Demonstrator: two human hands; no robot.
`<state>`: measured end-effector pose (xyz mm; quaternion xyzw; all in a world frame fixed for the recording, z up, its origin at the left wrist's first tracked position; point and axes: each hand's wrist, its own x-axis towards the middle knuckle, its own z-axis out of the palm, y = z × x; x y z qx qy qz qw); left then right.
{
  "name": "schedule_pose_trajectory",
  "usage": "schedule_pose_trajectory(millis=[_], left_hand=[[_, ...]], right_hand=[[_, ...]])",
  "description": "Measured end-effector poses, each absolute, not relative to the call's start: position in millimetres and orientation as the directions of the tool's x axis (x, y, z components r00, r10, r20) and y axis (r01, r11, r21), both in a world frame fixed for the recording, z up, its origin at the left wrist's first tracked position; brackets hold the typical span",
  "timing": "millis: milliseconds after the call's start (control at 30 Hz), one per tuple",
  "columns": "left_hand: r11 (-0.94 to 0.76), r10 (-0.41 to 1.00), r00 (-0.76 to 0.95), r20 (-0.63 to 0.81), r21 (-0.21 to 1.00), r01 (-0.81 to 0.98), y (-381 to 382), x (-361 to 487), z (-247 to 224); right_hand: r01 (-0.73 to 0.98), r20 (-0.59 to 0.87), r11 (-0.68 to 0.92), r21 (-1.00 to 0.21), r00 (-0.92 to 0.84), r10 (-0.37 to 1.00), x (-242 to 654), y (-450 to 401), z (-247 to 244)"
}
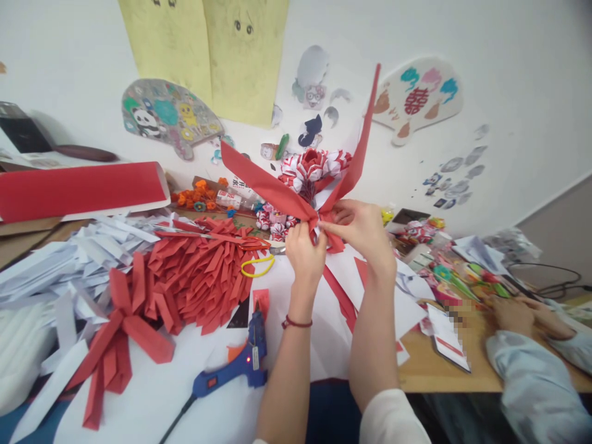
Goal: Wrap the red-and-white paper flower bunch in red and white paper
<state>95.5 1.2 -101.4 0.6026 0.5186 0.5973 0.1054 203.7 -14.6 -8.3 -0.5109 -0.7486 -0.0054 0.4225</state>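
Both my hands meet at the middle of a red paper strip point(272, 188) that is crossed or folded, its long ends sticking up to the left and right. My left hand point(304, 251) pinches the crossing from below, and my right hand point(363, 228) pinches the same spot from the right. Behind the strip stands a bunch of red-and-white paper flowers point(312, 165). Scissors with orange and yellow handles point(259, 265) lie just left of my left hand. Below them a blue hot glue gun point(254, 348) rests on white paper, a small red light showing on it.
A heap of folded red paper strips point(198, 271) and a pile of white strips point(83, 253) cover the left side. At right lie a phone point(448, 339) and colourful craft pieces point(444, 271). Another person's hands point(518, 314) rest at the table's right. A decorated wall stands behind.
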Motion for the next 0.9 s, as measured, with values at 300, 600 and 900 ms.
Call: schedule_pose_trajectory(millis=[300, 600, 900], left_hand=[[-0.449, 0.738, -0.227, 0.635, 0.714, 0.537, 1.3, 96.4, -103.3], [-0.488, 0.706, -0.227, 0.671, 0.693, 0.531, 2.4, 95.5, -105.4], [-0.529, 0.700, -0.191, 0.688, 0.680, 0.507, 3.4, 94.2, -103.9]], right_hand=[[0.847, 0.658, 0.440, -0.299, -0.150, 0.737, 191.9, -21.1, -5.2], [0.796, 0.677, 0.528, -0.295, -0.216, 0.704, 198.8, -17.6, -4.2], [0.568, 0.680, 0.523, -0.636, 0.091, 0.727, 207.8, 5.3, -20.0]])
